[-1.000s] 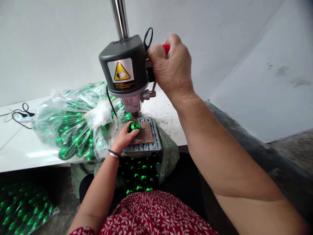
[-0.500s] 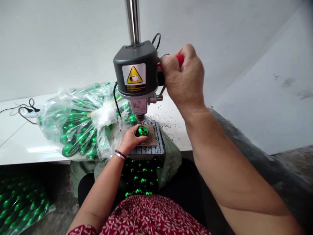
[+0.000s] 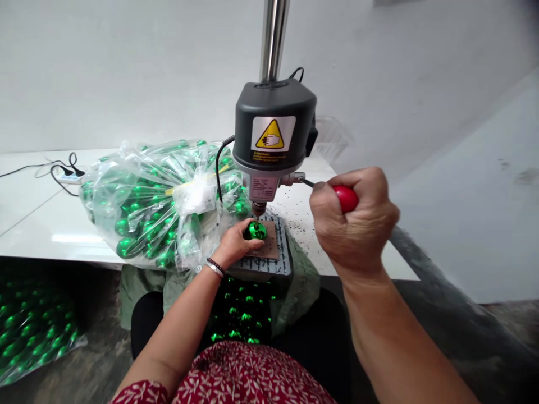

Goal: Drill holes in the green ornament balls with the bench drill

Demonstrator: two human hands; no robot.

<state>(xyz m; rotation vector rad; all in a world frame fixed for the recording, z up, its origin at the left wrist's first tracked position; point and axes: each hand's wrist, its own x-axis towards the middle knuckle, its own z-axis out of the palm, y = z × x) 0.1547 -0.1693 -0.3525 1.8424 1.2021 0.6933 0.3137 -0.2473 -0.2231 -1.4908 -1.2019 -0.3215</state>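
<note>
A dark grey drill press with a yellow warning label stands on a silver column. Under its chuck, my left hand grips a shiny green ball between thumb and fingers, on a brown board over the grey base plate. The drill tip meets or nearly meets the ball's top; the exact contact is too small to tell. To the right of the press, my right hand is wrapped round the red knob of the feed lever.
A clear plastic bag of green balls lies left of the press. Another bag is at the lower left. Dark shavings dot the white table. A clear basket and a power strip stand behind.
My right hand has pulled the red-knobbed lever down and toward me, and the chuck sits lower, close to the green ball. The whole view has shifted, with the press now further right.
</note>
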